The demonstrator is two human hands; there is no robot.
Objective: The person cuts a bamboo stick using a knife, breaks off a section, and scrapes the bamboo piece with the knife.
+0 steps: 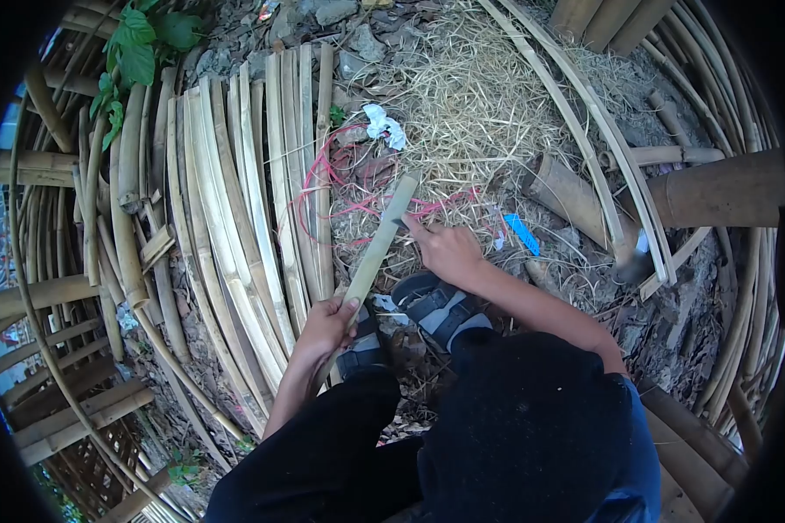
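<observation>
A flat, pale green bamboo strip (377,253) slants upward and away from me. My left hand (324,326) is closed around its near end, thumb on top. Close to the far part of the strip is my right hand (449,254), its fingers curled and the index finger pointing at the strip. A small dark, blade-like piece (399,223) shows against the strip at that fingertip; most of what the right hand holds is hidden. Below the hands are my feet in dark strapped sandals (436,305).
Long split bamboo slats (235,235) lie side by side at left. Pink twine (310,187), white crumpled scrap (384,127) and blue scrap (522,234) lie near a heap of shavings (471,96). Thick bamboo poles (715,192) and long curved strips (584,113) stand at right.
</observation>
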